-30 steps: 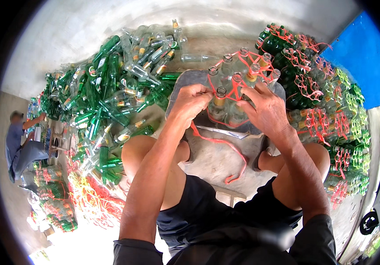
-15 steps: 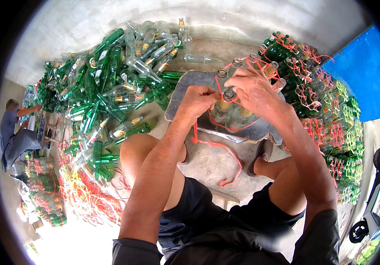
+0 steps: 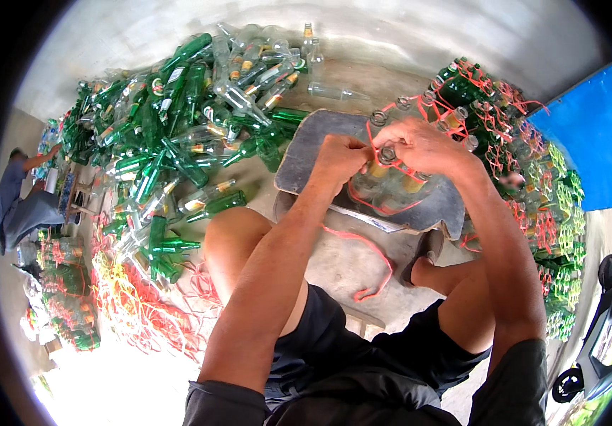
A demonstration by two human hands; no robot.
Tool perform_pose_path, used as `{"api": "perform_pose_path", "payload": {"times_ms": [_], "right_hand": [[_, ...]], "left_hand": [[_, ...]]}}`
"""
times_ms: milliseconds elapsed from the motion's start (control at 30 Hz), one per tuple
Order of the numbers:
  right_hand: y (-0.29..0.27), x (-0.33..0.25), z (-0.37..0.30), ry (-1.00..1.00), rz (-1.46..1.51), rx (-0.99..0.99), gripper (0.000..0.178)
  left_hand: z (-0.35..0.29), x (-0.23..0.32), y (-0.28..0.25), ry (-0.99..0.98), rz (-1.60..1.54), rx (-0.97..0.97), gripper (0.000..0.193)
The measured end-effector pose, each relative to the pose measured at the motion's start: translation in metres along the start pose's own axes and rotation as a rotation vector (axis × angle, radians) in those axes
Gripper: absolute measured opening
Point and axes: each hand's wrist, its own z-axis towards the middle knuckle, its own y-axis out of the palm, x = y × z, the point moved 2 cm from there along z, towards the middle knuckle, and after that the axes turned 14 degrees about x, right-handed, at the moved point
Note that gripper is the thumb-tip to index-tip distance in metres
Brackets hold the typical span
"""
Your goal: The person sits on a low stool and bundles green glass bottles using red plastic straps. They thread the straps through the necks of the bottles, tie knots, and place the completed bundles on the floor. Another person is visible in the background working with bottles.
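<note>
Several clear glass bottles [image 3: 371,186] stand upright in a bundle on a dark board [image 3: 313,153] in front of me. Red plastic string [image 3: 390,211] loops around the bundle and between the bottle necks. My left hand [image 3: 341,165], at the bundle's left side, is closed in a pinch on the string near the closest neck. Over the bottle tops, my right hand [image 3: 430,148] curls with its fingertips drawn together on the string beside the left fingers. The pinched ends are partly hidden by my fingers. A loose red string tail [image 3: 373,250] trails below the board.
A heap of green and clear bottles [image 3: 178,113] lies to the left. Tied bottle bundles [image 3: 526,177] are stacked at the right by a blue panel [image 3: 576,135]. Tangled string [image 3: 139,302] lies lower left. A person [image 3: 25,192] sits at the far left.
My right fingers, earlier spread over the bottle necks, have drawn in close to my left fingers. The string hanging beneath my left hand has shifted. The whole view has shifted slightly.
</note>
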Motion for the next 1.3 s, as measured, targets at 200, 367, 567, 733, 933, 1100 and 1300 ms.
{"api": "perform_pose_path", "payload": {"times_ms": [200, 367, 567, 733, 933, 1100, 1300], "right_hand": [[0.001, 0.007, 0.007, -0.009, -0.080, -0.110, 0.037], [-0.001, -0.007, 0.006, -0.091, -0.229, -0.113, 0.031], [-0.006, -0.012, 0.000, -0.221, -0.495, 0.033, 0.019], [-0.010, -0.009, -0.003, -0.326, -0.514, 0.113, 0.006], [-0.019, -0.016, -0.006, -0.307, -0.509, 0.128, 0.006], [-0.029, -0.010, -0.013, -0.351, -0.539, 0.191, 0.006], [-0.041, -0.004, -0.023, -0.342, -0.520, 0.247, 0.007]], "left_hand": [[0.005, -0.003, 0.009, -0.002, 0.052, 0.006, 0.013], [0.005, -0.003, 0.007, 0.000, 0.079, 0.016, 0.014], [0.011, -0.004, 0.012, 0.063, -0.157, -0.024, 0.016], [0.006, 0.001, 0.015, 0.056, -0.163, -0.069, 0.024], [0.004, 0.004, 0.010, 0.112, -0.003, -0.054, 0.026], [0.000, 0.006, 0.011, 0.114, 0.017, -0.077, 0.026], [0.003, 0.006, 0.010, 0.140, 0.086, -0.076, 0.025]]}}
